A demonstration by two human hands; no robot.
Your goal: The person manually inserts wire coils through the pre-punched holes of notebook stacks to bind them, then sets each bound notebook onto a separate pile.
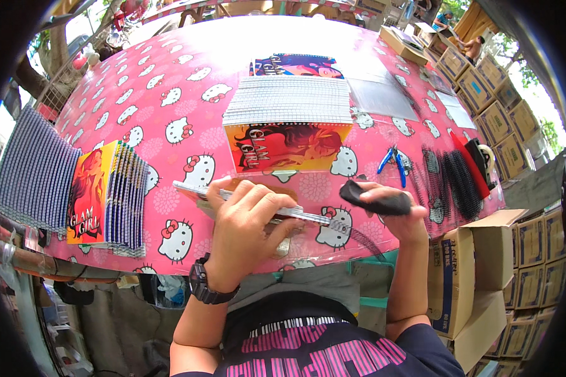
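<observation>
Holding a notebook (309, 215) edge-on, the left hand (248, 217) is pinching it; the right hand (407, 225) is clasping a black object (378, 200).

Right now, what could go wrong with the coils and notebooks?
1. The coil trailing from the notebook in the left hand runs to the near edge of the table; it could snag or bend.
2. The yellow-covered notebook stack sits close to that edge; a knock might spill it.
3. The bunched black coils may tangle.
</observation>
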